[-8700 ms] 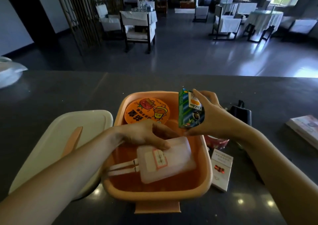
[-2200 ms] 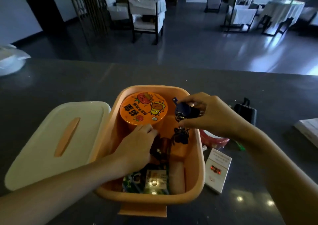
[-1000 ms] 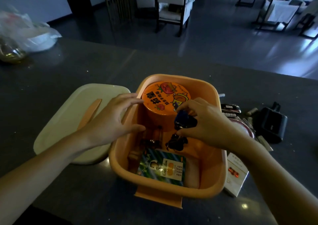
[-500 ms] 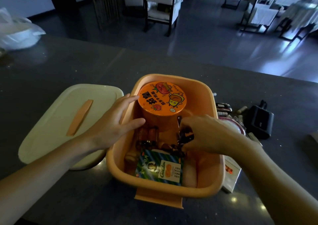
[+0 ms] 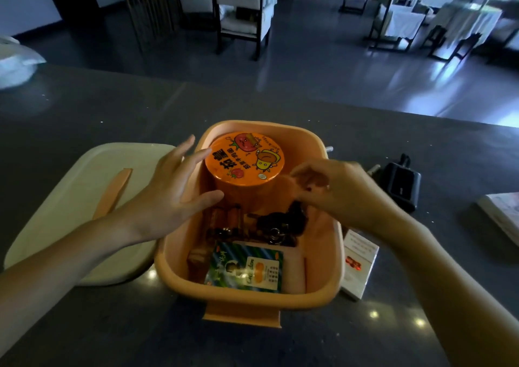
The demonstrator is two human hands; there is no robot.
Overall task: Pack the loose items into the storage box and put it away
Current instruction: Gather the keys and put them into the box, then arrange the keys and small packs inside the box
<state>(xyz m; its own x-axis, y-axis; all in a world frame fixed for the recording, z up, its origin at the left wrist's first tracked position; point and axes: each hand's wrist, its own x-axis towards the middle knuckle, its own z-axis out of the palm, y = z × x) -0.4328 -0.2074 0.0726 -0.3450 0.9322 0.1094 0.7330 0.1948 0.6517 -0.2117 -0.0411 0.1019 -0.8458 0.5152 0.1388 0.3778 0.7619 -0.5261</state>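
I see the orange storage box [image 5: 334, 257] sitting open on the dark worktop [image 5: 84, 108], near its front edge. Inside, an orange-lidded noodle cup [image 5: 244, 160] stands upright at the far end, a green printed carton [image 5: 247, 268] lies flat at the near end, and between them lie a dark bunch of keys [image 5: 280, 223] and some small brown cylinders [image 5: 227, 218] I cannot identify. My left hand [image 5: 168, 198] hovers over the box's left rim, its grip spread wide with fingers fanned and nothing in it; the fingertips sit just beside the noodle cup. My right hand [image 5: 337, 189] is over the right side of the box, just above the keys, fingers curled loosely inward; I cannot tell whether that grip pinches anything. The cream lid [image 5: 70, 198] with its orange handle strip lies flat on the worktop, left of the box and touching it. A white packet [image 5: 358, 265] lies just beside the box's right wall, and a black charger [image 5: 401, 187] sits farther right.
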